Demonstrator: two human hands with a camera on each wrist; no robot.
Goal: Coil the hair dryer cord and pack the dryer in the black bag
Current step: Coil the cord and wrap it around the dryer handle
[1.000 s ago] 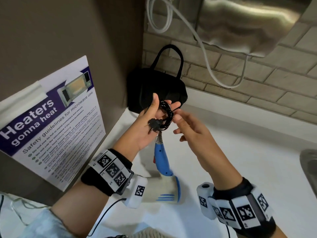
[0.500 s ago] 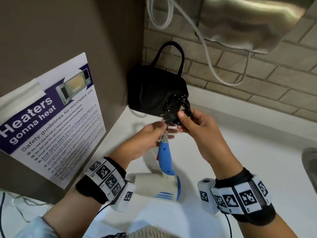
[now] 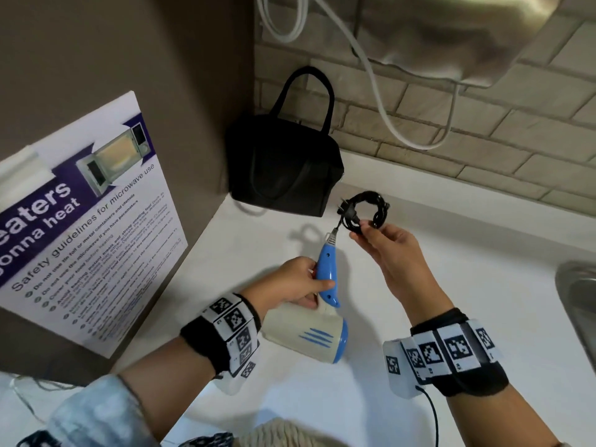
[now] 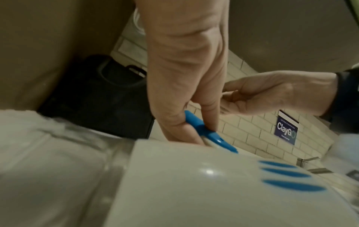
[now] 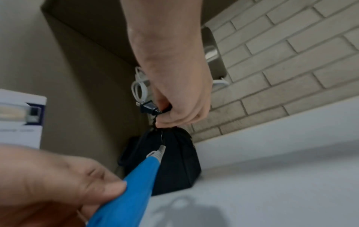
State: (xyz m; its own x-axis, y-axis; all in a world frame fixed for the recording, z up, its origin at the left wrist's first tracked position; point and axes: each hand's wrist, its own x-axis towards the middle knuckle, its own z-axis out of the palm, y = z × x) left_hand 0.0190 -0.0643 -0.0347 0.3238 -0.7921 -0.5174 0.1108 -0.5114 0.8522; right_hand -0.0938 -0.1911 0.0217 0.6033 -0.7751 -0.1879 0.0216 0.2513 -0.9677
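White countertop [image 3: 451,301] in a corner, pale brick-tile wall [image 3: 483,130] behind, brown-grey panel [image 3: 129,59] on the left. Poster [image 3: 90,221] leans on that panel: photo of a microwave, partly cut-off words "eaters / onna heat", then "Safety guidelines for microwave use"; the small bullet text is too fine to read. In the left wrist view a small blue sign [image 4: 285,129] on the tile reads "ClayG", rest unclear. White cable [image 3: 371,75] loops down the wall under a metal wall unit [image 3: 451,37]. Edge of a metal sink [image 3: 577,304] at right.

Hair dryer [image 3: 309,333]: cream barrel with three blue stripes and a blue rim at one end, blue handle [image 3: 325,269] pointing up toward the wall, ribbed grey strain relief at the handle tip. It is held just above the countertop, near the front. Left hand [image 3: 290,285] grips the blue handle, fingers and thumb curled round it. Black cord [image 3: 369,211] is wound into a small tight ring, plug sticking out on the left of the ring; a short run of cord links it to the handle tip. Right hand [image 3: 390,250] pinches the bottom of the coil between thumb and fingertips, holding it up above the countertop, to the right of the bag.

Black bag [image 3: 283,169] stands in the corner against the panel, one loop handle upright, the other lying down its front. Whether its top is open cannot be told. Dryer and cord are both outside the bag.
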